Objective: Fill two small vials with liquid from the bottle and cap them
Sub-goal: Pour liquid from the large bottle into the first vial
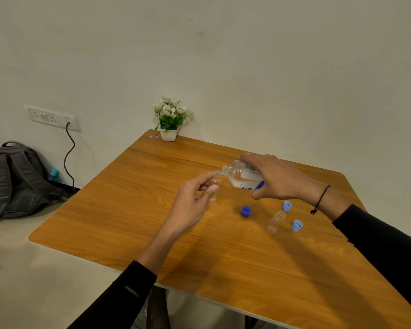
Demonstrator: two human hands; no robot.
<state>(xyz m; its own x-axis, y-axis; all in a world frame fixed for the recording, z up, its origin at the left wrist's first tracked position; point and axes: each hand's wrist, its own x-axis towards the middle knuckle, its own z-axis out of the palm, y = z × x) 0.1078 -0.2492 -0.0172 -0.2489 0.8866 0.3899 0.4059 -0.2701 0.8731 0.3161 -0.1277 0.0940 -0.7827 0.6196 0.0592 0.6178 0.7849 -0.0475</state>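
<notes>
My left hand (192, 200) grips a small clear vial (216, 184), held upright above the wooden table (133, 210). My right hand (278, 179) holds a clear plastic bottle (241, 176) tilted to the left, its open mouth touching the vial's rim. A second clear vial (276, 222) stands uncapped on the table to the right. Two light blue vial caps (287, 206) (297, 225) lie beside it. The dark blue bottle cap (245, 211) lies between the hands and that vial.
A small white pot of white flowers (169, 119) stands at the table's far edge against the wall. A grey backpack (17, 181) sits on the floor at the left, under a wall socket (54, 118) with a black cable.
</notes>
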